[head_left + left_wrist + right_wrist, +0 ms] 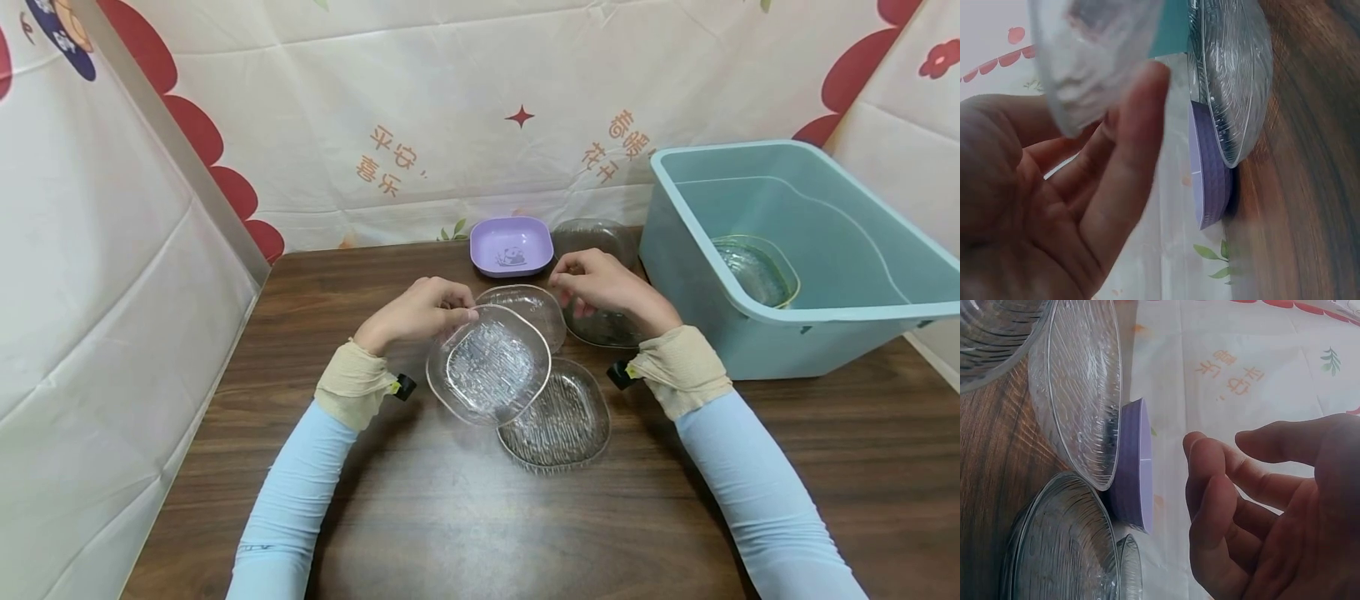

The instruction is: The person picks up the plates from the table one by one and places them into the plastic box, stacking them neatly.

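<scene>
My left hand (420, 315) pinches the rim of a clear ribbed plate (491, 367) between thumb and fingers, holding it tilted above the table. In the left wrist view the thumb lies against the blurred clear rim (1060, 119). My right hand (603, 287) hovers over clear dishes at the right with its fingers loosely bent; the right wrist view shows nothing between thumb and fingertips (1210, 450). One clear dish (558, 421) lies below the held plate, another (532, 308) behind it. A dark-looking clear dish (603, 329) lies under my right hand.
A purple dish (512, 247) with a panda print stands at the back, beside another clear dish (596, 237). At the right is a large blue-green bin (787, 342) with a clear dish (757, 271) inside. A white printed cloth (300, 125) hangs behind the wooden table (450, 533).
</scene>
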Demonstrator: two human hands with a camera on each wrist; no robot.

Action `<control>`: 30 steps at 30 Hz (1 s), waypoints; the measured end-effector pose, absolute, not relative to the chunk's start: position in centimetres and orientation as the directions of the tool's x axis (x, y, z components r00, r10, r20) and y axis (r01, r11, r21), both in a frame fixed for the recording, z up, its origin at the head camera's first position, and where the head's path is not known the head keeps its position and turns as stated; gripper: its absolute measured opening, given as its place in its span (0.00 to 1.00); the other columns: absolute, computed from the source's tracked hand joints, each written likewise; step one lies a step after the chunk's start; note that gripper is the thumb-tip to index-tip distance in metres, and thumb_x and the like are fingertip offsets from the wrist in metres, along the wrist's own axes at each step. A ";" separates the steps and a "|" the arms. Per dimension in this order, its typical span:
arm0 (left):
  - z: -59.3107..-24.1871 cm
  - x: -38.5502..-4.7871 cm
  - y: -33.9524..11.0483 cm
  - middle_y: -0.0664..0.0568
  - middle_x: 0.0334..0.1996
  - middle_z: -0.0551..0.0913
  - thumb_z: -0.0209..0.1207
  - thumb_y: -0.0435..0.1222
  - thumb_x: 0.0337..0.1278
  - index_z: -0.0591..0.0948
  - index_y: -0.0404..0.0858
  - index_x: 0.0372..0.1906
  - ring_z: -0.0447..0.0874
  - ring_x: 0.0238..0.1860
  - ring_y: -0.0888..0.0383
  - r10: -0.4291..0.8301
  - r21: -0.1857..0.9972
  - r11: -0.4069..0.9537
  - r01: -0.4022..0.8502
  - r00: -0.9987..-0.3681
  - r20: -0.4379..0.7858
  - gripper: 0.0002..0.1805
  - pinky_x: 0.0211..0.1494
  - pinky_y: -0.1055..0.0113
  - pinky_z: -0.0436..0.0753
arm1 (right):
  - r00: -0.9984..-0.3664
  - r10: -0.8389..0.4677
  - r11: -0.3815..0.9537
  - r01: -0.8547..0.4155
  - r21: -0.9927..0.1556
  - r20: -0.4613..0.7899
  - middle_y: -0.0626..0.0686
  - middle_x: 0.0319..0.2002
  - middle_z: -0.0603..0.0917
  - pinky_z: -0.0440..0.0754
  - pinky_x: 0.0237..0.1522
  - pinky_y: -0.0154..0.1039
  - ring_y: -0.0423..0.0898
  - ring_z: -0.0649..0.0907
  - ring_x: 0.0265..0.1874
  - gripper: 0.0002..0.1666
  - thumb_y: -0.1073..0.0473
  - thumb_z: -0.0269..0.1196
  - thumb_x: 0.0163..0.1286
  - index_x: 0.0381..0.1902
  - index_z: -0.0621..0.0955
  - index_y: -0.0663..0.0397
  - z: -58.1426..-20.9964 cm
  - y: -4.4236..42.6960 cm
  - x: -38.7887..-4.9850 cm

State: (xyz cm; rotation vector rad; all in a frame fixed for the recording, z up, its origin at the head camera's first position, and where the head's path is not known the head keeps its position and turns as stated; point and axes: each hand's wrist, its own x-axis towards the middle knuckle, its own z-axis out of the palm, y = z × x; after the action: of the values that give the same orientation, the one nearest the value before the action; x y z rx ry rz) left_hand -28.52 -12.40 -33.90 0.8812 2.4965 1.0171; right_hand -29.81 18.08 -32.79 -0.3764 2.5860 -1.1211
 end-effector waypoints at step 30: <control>-35.4 -28.1 -10.0 0.45 0.24 0.83 0.59 0.35 0.72 0.80 0.31 0.36 0.88 0.22 0.56 0.281 0.952 0.299 0.068 -0.959 -0.020 0.10 0.34 0.56 0.93 | -0.904 -0.355 0.441 0.062 -0.895 -0.237 0.59 0.40 0.83 0.91 0.29 0.55 0.47 0.87 0.22 0.28 0.50 0.54 0.82 0.70 0.64 0.58 -33.0 17.4 -29.4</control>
State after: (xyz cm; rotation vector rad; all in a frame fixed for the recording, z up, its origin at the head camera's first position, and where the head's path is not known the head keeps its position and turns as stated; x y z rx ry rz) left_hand -28.12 -9.98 -35.43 0.3243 2.3786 1.7287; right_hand -29.43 17.45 -33.00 -0.2486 2.3063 -1.4566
